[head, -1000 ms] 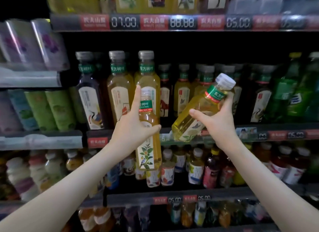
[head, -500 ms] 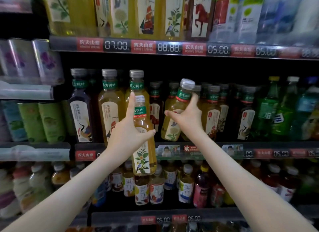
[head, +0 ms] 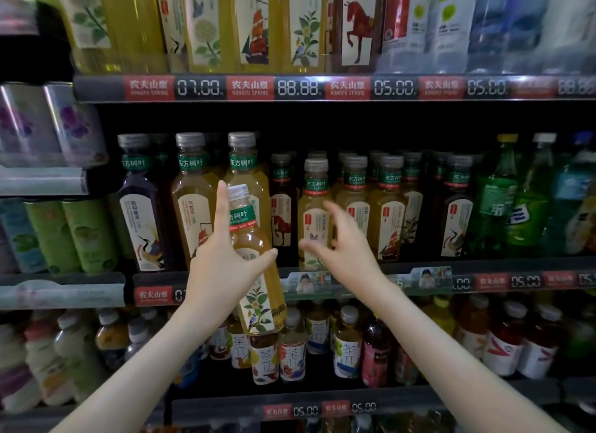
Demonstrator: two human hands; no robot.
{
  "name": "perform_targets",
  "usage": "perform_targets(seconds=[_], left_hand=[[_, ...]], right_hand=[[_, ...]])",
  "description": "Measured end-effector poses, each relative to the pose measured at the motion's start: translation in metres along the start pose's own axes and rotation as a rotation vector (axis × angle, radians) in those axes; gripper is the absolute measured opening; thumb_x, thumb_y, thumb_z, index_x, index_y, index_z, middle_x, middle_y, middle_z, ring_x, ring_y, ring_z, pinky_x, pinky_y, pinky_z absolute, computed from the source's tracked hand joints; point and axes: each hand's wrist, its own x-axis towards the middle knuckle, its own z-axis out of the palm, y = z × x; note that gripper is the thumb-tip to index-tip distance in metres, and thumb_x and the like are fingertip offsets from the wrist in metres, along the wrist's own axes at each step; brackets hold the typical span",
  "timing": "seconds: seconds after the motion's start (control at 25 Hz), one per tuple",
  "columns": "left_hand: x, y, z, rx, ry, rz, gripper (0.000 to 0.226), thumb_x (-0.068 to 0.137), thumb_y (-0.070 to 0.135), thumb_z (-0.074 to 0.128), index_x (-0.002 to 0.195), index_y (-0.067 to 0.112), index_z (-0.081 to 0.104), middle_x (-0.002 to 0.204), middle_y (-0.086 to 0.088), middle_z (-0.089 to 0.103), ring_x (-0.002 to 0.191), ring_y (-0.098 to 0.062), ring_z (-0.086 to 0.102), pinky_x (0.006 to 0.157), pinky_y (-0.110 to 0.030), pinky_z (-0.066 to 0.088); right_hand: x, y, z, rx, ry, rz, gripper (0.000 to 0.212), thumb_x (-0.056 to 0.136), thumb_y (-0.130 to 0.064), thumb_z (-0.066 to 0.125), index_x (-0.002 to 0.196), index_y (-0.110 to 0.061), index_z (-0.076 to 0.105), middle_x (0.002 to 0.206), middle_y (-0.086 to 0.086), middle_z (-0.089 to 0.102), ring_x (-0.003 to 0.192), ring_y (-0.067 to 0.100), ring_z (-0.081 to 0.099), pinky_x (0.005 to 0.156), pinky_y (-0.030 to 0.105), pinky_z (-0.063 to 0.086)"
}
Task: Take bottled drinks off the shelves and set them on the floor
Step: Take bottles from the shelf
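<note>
Tea bottles (head: 388, 207) stand upright in rows on the middle shelf (head: 483, 281), with grey caps and green neck bands. In front of that shelf's left half, the left hand (head: 222, 271) grips a yellow bottle (head: 258, 303). The thumb curls round its front, the palm lies behind it, and the forefinger points straight up along the neck to just beside the white cap. This bottle is clear of the shelf and nearly upright, its top leaning slightly left and its base hanging below the shelf's front edge.

The right hand (head: 348, 252) is in front of the shelf's middle and holds nothing. Its fingers are spread and loosely bent, with the thumb out to the left. It hangs just before a pale bottle (head: 315, 203) with a butterfly label, which stands at the shelf's front edge; whether the fingertips touch it cannot be told.

A dark bottle (head: 142, 219) stands at the shelf's left end, and green soda bottles (head: 529, 213) at its right end. Above the shelf is a top shelf (head: 300, 87) with tall bottles and price tags. Below it are rows of small bottles (head: 292, 352). Left of the shelf are green cans (head: 74, 236), blurred.
</note>
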Motion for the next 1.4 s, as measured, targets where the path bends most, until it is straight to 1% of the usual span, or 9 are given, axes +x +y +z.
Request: perform_targets(seconds=[0.2, 0.32, 0.48, 0.6, 0.8, 0.88, 1.0, 1.2, 1.4], left_hand=[[-0.004, 0.023, 0.028, -0.079, -0.038, 0.064, 0.116, 0.076, 0.037, 0.075, 0.137, 0.056, -0.022, 0.07, 0.005, 0.065, 0.059, -0.004, 0.062, 0.06, -0.016, 0.052], [-0.002, 0.042, 0.048, -0.05, -0.059, 0.144, 0.117, 0.078, 0.04, 0.073, 0.136, 0.054, -0.027, 0.079, 0.006, 0.063, 0.066, -0.003, 0.06, 0.064, -0.016, 0.05], [-0.008, 0.075, 0.085, 0.167, 0.031, 0.428, 0.111, 0.082, 0.044, 0.066, 0.137, 0.047, -0.031, 0.107, 0.0, 0.056, 0.073, -0.011, 0.058, 0.059, -0.022, 0.049], [-0.01, 0.094, 0.106, 0.062, 0.003, 0.595, 0.104, 0.084, 0.046, 0.061, 0.14, 0.045, -0.026, 0.125, -0.003, 0.052, 0.091, -0.017, 0.06, 0.065, -0.025, 0.052], [0.026, 0.042, 0.127, 0.213, 0.07, 0.312, 0.096, 0.085, 0.055, 0.053, 0.148, 0.033, -0.016, 0.149, -0.024, 0.024, 0.133, -0.041, 0.031, 0.101, -0.047, 0.038], [0.036, 0.024, 0.136, 0.252, -0.044, 0.082, 0.109, 0.084, 0.047, 0.063, 0.141, 0.035, -0.028, 0.143, -0.032, 0.027, 0.118, -0.047, 0.046, 0.087, -0.046, 0.046], [0.044, 0.012, 0.15, 0.186, -0.121, 0.051, 0.115, 0.083, 0.034, 0.069, 0.139, 0.038, -0.032, 0.127, -0.032, 0.042, 0.084, -0.039, 0.062, 0.066, -0.035, 0.044], [0.06, 0.007, 0.169, 0.167, -0.08, 0.021, 0.11, 0.083, 0.03, 0.07, 0.145, 0.035, -0.021, 0.128, -0.028, 0.04, 0.091, -0.043, 0.059, 0.07, -0.046, 0.051], [0.06, 0.002, 0.171, 0.155, -0.064, 0.031, 0.11, 0.083, 0.034, 0.07, 0.145, 0.037, -0.02, 0.131, -0.027, 0.039, 0.091, -0.042, 0.06, 0.07, -0.047, 0.052]], right_hand=[[-0.048, -0.003, 0.01, 0.082, -0.267, -0.017, 0.102, 0.07, -0.041, 0.082, 0.148, -0.037, 0.016, 0.139, -0.026, 0.031, 0.127, -0.007, 0.03, 0.106, 0.024, 0.033], [-0.045, 0.009, 0.01, 0.107, -0.132, 0.047, 0.09, 0.067, -0.044, 0.081, 0.14, -0.032, 0.029, 0.135, -0.02, 0.044, 0.125, -0.002, 0.042, 0.104, 0.029, 0.043], [-0.054, 0.016, -0.004, 0.175, 0.098, 0.106, 0.051, 0.087, -0.008, 0.066, 0.132, -0.012, 0.042, 0.116, -0.013, 0.054, 0.107, 0.001, 0.056, 0.08, -0.002, 0.039], [-0.062, 0.03, -0.032, 0.174, 0.29, 0.125, 0.037, 0.086, -0.001, 0.063, 0.121, -0.008, 0.054, 0.108, -0.005, 0.063, 0.097, 0.005, 0.063, 0.064, 0.002, 0.04], [-0.044, 0.064, -0.091, 0.18, 0.373, 0.265, 0.053, 0.07, -0.028, 0.083, 0.111, -0.025, 0.05, 0.095, -0.016, 0.061, 0.08, -0.005, 0.059, 0.06, 0.008, 0.046], [-0.037, 0.078, -0.108, 0.173, 0.392, 0.313, 0.059, 0.069, -0.032, 0.084, 0.117, -0.023, 0.051, 0.099, -0.013, 0.062, 0.085, -0.003, 0.059, 0.066, 0.013, 0.047], [-0.033, 0.094, -0.119, 0.132, 0.394, 0.351, 0.065, 0.068, -0.032, 0.085, 0.121, -0.021, 0.05, 0.096, -0.014, 0.06, 0.085, -0.002, 0.058, 0.068, 0.017, 0.048], [-0.027, 0.111, -0.12, 0.167, 0.399, 0.346, 0.087, 0.068, -0.032, 0.085, 0.139, -0.02, 0.036, 0.112, -0.007, 0.059, 0.092, 0.003, 0.059, 0.071, 0.02, 0.05], [-0.018, 0.116, -0.125, 0.194, 0.477, 0.233, 0.077, 0.072, -0.032, 0.082, 0.136, -0.023, 0.04, 0.104, -0.016, 0.057, 0.088, -0.005, 0.057, 0.074, 0.018, 0.051]])
